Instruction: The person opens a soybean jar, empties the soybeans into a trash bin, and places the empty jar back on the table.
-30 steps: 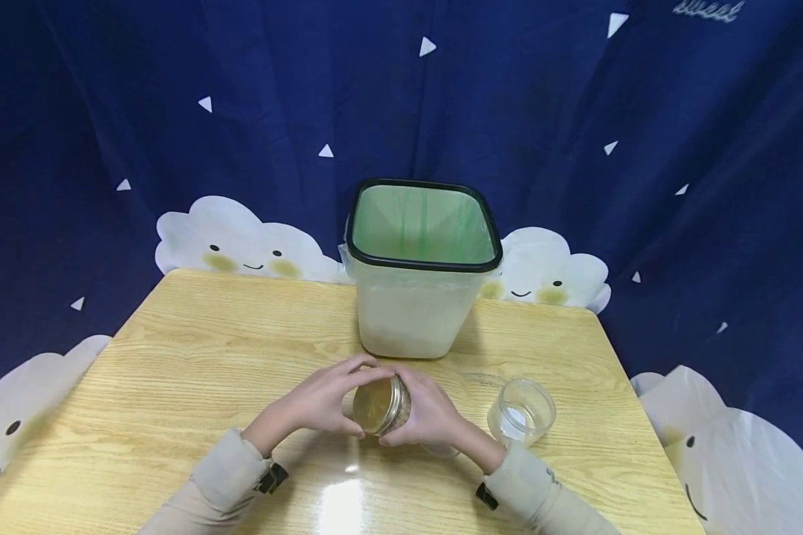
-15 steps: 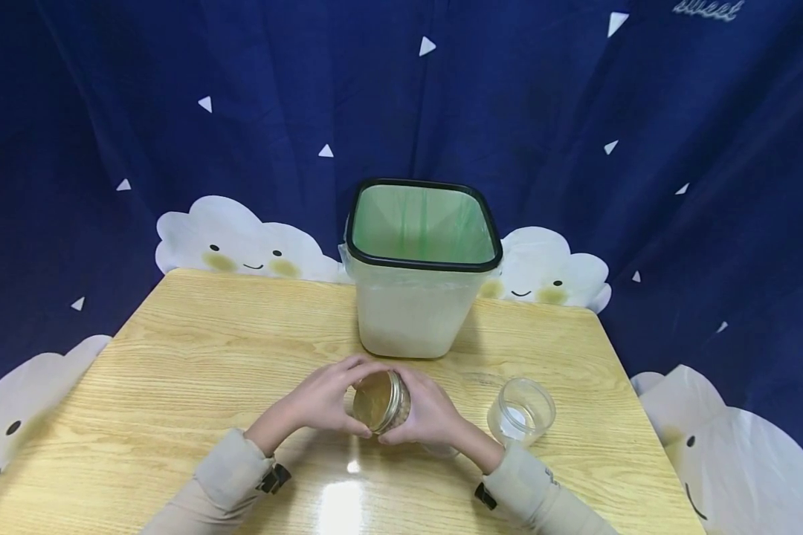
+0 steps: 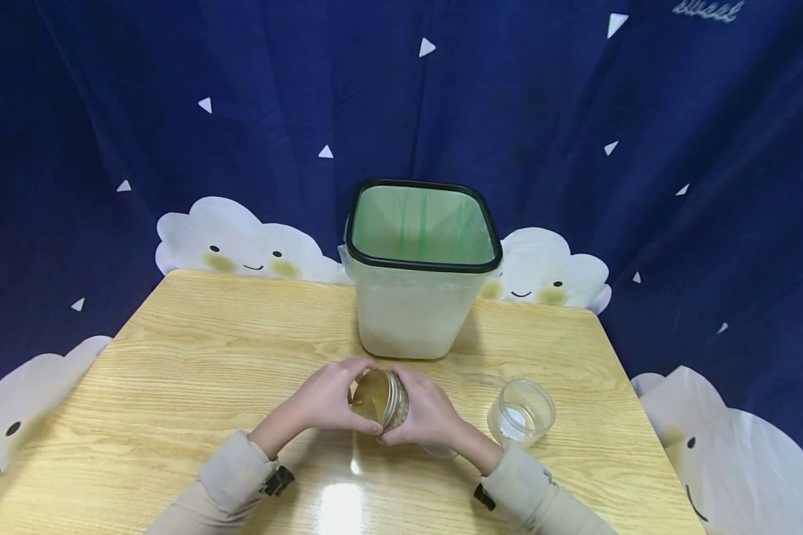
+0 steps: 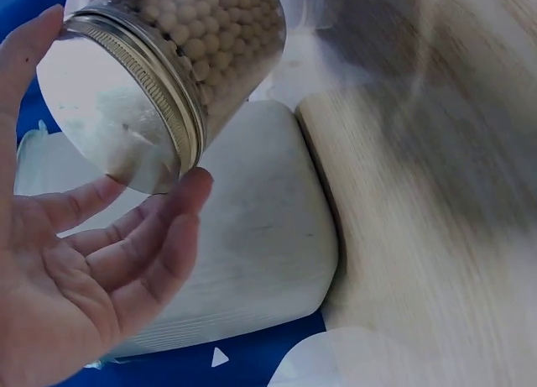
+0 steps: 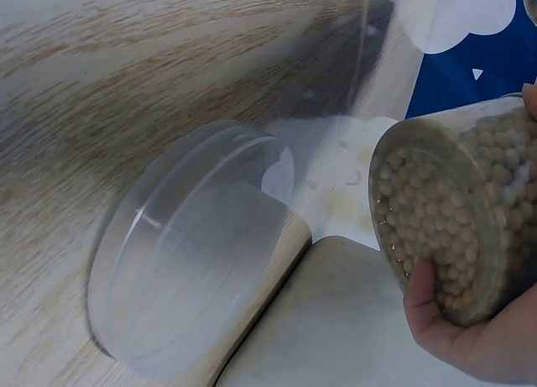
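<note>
Holding a clear glass jar full of small round beige beans (image 3: 391,405) between both hands, tilted on its side above the light wooden surface (image 3: 194,349), lid end facing our left. Jar sits mid-surface, just in front of the bin.

Left hand (image 3: 324,401): fingers curled round the gold metal screw lid (image 3: 372,397). In the left wrist view the lid (image 4: 126,110) rests against the fingertips (image 4: 189,194), thumb over the top edge, palm open behind it. Lid is on the jar; we can't tell how tight.

Right hand (image 3: 428,416): fingers wrapped round the jar body, gripping it. In the right wrist view the jar base (image 5: 440,227) faces the camera and the beans press against the glass all the way across. Thumb (image 5: 424,307) sits under the base rim.

Containers:
- Jar: beans fill it up to the lid.
- Small clear plastic tub (image 3: 520,410): upright on the surface just to the right of our right wrist, open top, apart from the hand. Something white shows at the bottom; can't tell what. The right wrist view shows it (image 5: 197,244) as see-through.
- Square white waste bin with black rim (image 3: 420,312): stands behind the jar, lined with a pale green bag (image 3: 421,223). No contents show inside from the head view.
</note>
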Motion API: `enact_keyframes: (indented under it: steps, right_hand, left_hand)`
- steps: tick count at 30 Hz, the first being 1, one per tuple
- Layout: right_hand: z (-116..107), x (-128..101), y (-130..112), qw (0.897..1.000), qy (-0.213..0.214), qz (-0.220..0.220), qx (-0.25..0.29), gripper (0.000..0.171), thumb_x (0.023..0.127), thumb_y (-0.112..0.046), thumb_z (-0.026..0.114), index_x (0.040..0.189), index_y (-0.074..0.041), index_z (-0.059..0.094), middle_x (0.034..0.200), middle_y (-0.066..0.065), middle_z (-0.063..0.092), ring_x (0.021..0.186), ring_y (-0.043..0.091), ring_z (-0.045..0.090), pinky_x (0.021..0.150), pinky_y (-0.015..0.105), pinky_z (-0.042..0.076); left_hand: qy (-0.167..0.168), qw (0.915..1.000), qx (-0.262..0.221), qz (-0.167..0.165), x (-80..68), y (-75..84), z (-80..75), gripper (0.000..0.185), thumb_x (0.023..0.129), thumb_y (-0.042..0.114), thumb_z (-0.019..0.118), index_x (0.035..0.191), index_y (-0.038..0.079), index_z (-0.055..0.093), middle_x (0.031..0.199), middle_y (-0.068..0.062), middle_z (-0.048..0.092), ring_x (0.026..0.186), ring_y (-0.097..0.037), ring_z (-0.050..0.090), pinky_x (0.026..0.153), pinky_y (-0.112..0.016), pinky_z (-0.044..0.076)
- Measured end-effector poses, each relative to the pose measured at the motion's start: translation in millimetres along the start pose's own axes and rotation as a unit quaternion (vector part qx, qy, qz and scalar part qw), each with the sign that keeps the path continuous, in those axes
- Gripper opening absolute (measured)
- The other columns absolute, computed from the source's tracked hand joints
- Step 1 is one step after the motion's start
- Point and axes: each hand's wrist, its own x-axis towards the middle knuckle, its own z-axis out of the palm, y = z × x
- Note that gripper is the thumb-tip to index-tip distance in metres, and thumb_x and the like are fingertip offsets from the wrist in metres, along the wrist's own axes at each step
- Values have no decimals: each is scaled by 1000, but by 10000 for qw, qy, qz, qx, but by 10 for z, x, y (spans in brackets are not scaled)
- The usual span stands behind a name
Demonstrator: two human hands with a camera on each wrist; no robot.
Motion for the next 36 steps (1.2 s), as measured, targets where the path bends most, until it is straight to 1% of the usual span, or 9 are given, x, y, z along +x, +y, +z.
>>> enact_keyframes:
  steps: [3,6,9,12,17,24,26,32,36]
  right_hand:
    - [-5,-5,11,10000,-14,20,-28,93,48,-41,83,127,-11,45,113,1,56,94,16,55,77,34,48]
    - [-28,-10,18,10000,-59,48,-31,95,49,-41,83,129,-8,44,116,4,55,97,19,55,78,36,48]
    - [-68,-6,21,9999,-111,39,-12,97,49,-41,84,130,-7,42,116,6,55,97,21,56,78,37,48]
    - [-103,3,22,9999,-155,17,-36,98,49,-40,84,130,-7,42,115,7,55,96,21,56,77,38,49]
    - [-117,7,34,9997,-228,-14,-97,98,49,-42,84,130,-6,42,118,7,55,98,21,54,78,39,48]
    - [-79,-17,51,9998,-178,-34,-9,100,47,-41,85,132,-11,42,122,5,53,103,21,53,81,40,47]
    - [-71,-19,51,9999,-131,-34,-8,100,46,-41,85,132,-10,42,122,5,53,103,21,53,81,41,47]
    - [-46,-27,46,10000,-2,-7,-77,96,46,-41,85,128,-10,45,116,4,55,98,19,54,77,36,48]
    - [-43,-28,42,10000,34,29,-78,94,46,-39,85,126,-10,45,113,3,55,95,18,54,74,35,49]
  left_hand:
    - [-85,9999,119,2,-4,12,-10,74,56,52,78,116,15,53,98,6,60,77,-9,57,65,-25,46]
    - [-252,9994,187,151,-19,7,-24,84,57,50,80,127,16,46,113,3,56,89,-12,57,72,-30,47]
    - [-431,9980,153,433,-24,-2,-39,95,57,40,83,137,20,37,126,1,47,100,-16,54,78,-36,47]
    - [-473,9966,132,668,-21,-9,-41,99,56,29,84,140,25,33,129,1,42,105,-18,51,80,-37,47]
    - [-349,9966,292,690,-27,4,-37,98,53,28,86,138,26,37,126,1,45,101,-18,54,79,-36,48]
    - [-232,9986,178,441,-42,9,5,99,50,36,86,137,28,38,120,-2,50,100,-20,55,78,-38,47]
    - [-170,9991,89,367,-40,6,21,97,51,38,86,136,27,40,118,-1,52,94,-18,57,74,-35,48]
    - [23,9996,-45,271,-31,7,59,87,55,45,82,128,14,46,111,-2,58,67,-6,56,61,-22,45]
    - [95,9998,-6,154,-26,18,66,81,58,54,78,123,13,49,104,1,61,66,-5,56,61,-22,46]
